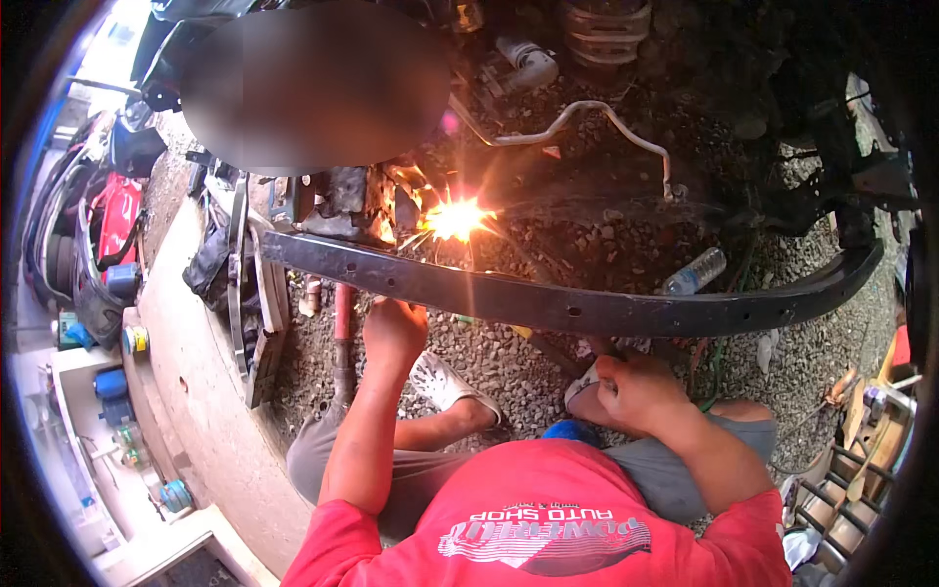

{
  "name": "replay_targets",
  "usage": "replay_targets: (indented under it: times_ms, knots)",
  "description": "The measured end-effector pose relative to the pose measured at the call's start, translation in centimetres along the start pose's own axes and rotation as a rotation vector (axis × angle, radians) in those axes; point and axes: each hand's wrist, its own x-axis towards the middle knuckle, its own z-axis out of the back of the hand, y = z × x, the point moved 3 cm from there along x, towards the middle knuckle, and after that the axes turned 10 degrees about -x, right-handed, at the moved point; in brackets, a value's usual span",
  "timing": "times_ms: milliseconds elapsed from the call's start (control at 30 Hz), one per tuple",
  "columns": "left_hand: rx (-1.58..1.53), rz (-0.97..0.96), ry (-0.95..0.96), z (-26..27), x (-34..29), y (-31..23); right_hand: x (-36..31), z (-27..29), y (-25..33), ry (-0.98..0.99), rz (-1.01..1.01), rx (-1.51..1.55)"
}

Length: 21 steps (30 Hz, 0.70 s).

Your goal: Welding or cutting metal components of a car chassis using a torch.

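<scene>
Beam: long black metal beam point(587, 305) spans nine to three o'clock over gravel point(489, 357).
Left hand point(393, 331): touching the beam's near edge, finger state unclear.
Right hand point(636, 386): fingers curled shut, below the beam.
Sparks point(457, 217): twelve o'clock of the left hand.

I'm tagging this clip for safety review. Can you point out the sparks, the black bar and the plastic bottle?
Sparks point(456, 217): head view, on the bright core of the flash.
Black bar point(548, 305): head view, on its middle stretch.
Plastic bottle point(695, 271): head view, on its clear body, lying on gravel.
</scene>
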Motion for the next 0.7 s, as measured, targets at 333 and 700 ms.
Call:
replay_targets:
  times_ms: [333, 700]
  knots:
    - [0.02, 0.071, 0.068, 0.2, -0.15, -0.19, -0.23, 0.56, 0.38, -0.058, 0.025, 0.041]
    - [0.013, 0.117, 0.137, 0.08, 0.01, -0.4, -0.21, 0.87, 0.15, -0.061, 0.031, 0.067]
